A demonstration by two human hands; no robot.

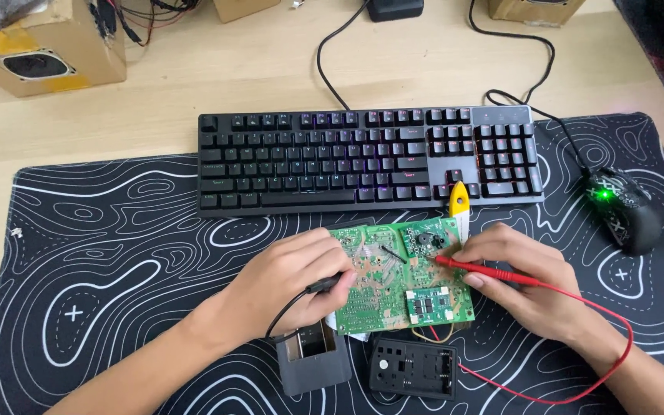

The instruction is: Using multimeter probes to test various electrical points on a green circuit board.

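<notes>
From the head view we see a green circuit board (pixel 397 277) lying on the black patterned desk mat (pixel 117 253), just in front of the black keyboard (pixel 363 157). Our left hand (pixel 293 280) rests against the board's left edge, its fingers curled closed around a black probe (pixel 363 265) whose thin tip lies across the upper middle of the board; a black lead (pixel 290 307) trails from it back under the hand. Our right hand (pixel 520 280) sits at the board's right edge, fingers pinched shut on a red probe (pixel 486 269) with its tip touching the board's upper right part; its red lead (pixel 609 361) loops away to the right of the board and back beneath it. Just below the board lie a grey open-topped case (pixel 313 357) and a black battery holder (pixel 413 369). A yellow tool tip (pixel 459 198) stands between the board and the keyboard. A black mouse (pixel 624 207) with a green light sits well to the right of the board.
</notes>
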